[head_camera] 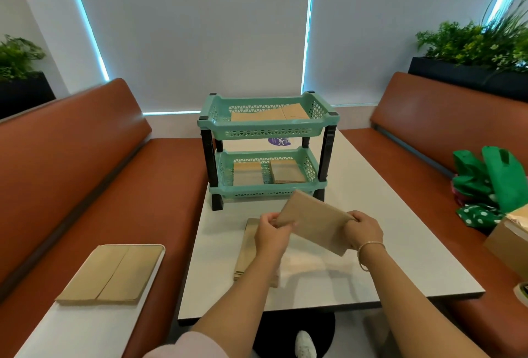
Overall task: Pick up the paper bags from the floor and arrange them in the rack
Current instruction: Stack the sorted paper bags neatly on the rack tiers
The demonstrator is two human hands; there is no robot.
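On the white worktop (357,186) at frame centre, the left hand (271,233) and right hand (364,232) each grip a paper bag stack (314,223) below the rack (268,146); next probably sliding it onto a tier.

white table (371,243), 2 orange benches (85,186), plants (471,40)

My forearms are bare; a thin bracelet (368,252) circles my right wrist, a pale pink sleeve (185,346) covers my left upper arm.
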